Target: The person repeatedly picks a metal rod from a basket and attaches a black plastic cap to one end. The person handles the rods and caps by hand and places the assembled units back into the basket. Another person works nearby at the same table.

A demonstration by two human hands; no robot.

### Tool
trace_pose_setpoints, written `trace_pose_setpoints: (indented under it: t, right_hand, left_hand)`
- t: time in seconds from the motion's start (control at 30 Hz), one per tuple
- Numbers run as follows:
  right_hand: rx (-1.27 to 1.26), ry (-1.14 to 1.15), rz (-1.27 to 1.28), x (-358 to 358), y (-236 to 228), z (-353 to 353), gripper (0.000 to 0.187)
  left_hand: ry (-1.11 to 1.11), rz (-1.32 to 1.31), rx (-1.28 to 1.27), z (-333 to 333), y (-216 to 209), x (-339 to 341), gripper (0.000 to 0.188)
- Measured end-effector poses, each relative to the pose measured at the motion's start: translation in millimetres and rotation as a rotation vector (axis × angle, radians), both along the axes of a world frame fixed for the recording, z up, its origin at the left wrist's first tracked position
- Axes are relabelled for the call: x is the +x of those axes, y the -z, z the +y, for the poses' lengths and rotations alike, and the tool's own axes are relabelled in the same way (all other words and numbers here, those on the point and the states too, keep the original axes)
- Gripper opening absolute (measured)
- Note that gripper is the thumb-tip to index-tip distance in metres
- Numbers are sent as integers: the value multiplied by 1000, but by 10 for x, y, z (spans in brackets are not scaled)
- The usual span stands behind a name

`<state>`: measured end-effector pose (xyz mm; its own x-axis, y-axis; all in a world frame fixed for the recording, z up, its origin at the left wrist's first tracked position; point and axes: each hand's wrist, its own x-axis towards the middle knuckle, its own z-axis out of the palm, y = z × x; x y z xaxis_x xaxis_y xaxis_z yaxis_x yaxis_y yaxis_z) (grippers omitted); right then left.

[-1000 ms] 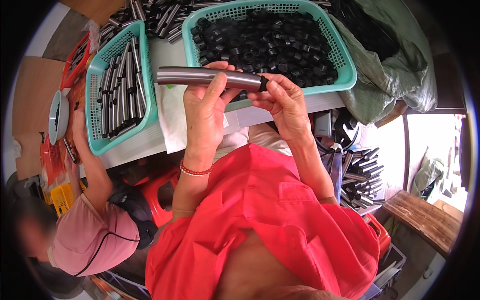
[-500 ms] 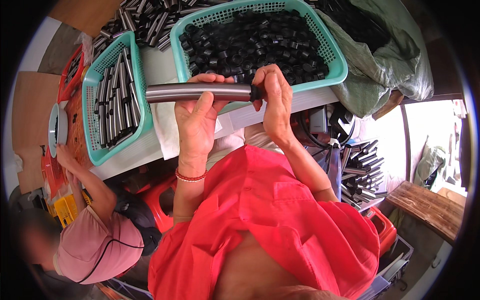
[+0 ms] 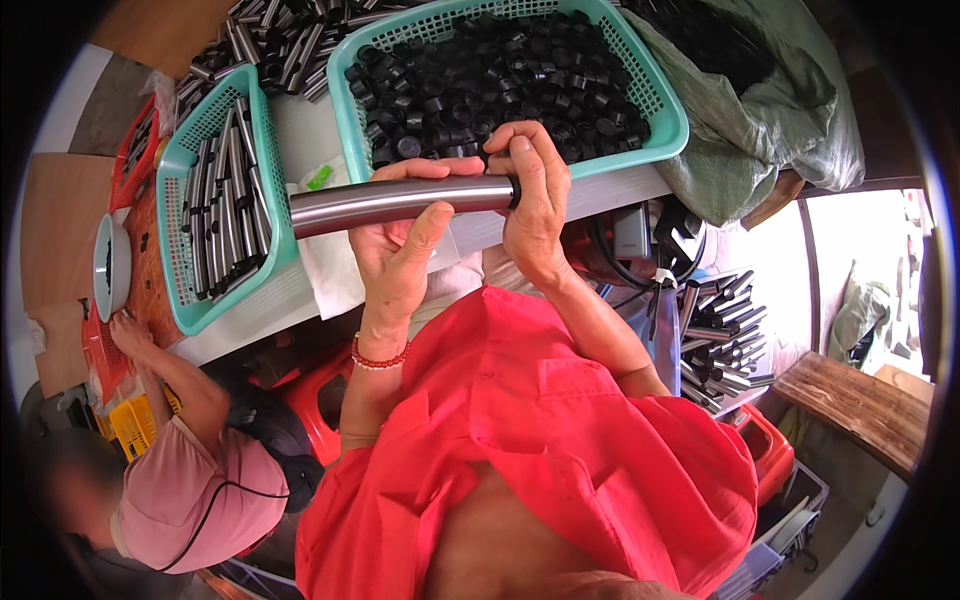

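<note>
My left hand (image 3: 388,275) is wrapped around a brushed metal tube (image 3: 400,203), thumb in front and fingers behind. The tube lies nearly level above the table's front edge, its right end slightly higher. A black end cap (image 3: 515,191) sits at that right end, mostly inside it, with only a dark rim showing. My right hand (image 3: 535,220) is curled against the cap, its fingers bent over the end and partly hiding it. Just beyond the hands stands a turquoise basket (image 3: 668,148) heaped with loose black caps (image 3: 470,100).
A second turquoise basket (image 3: 180,310) holds several metal tubes; more tubes (image 3: 285,40) are piled behind. A green sack (image 3: 790,130) stands at the right, above stacked tubes (image 3: 720,340) and a wooden bench (image 3: 850,405). A co-worker in pink (image 3: 205,500) sits at the left near a white bowl (image 3: 122,270).
The tube has tilted, its left end dropping slightly. The black cap shows less beyond the tube's end, and my right hand has shifted a little left against it.
</note>
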<state>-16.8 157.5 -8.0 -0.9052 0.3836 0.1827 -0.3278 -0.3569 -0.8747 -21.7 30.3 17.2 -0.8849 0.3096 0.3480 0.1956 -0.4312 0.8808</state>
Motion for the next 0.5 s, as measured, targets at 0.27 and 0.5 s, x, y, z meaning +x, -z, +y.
trace_pose_setpoints:
  t: [0.27,0.5]
  right_hand:
    - [26,-41,-76,43,-61,37,24]
    - [28,-82,-151,61,-211,32,29]
  left_hand:
    - [-9,18,-30,-37,72,3,32]
    - [-54,-93,149,76,20,42,40]
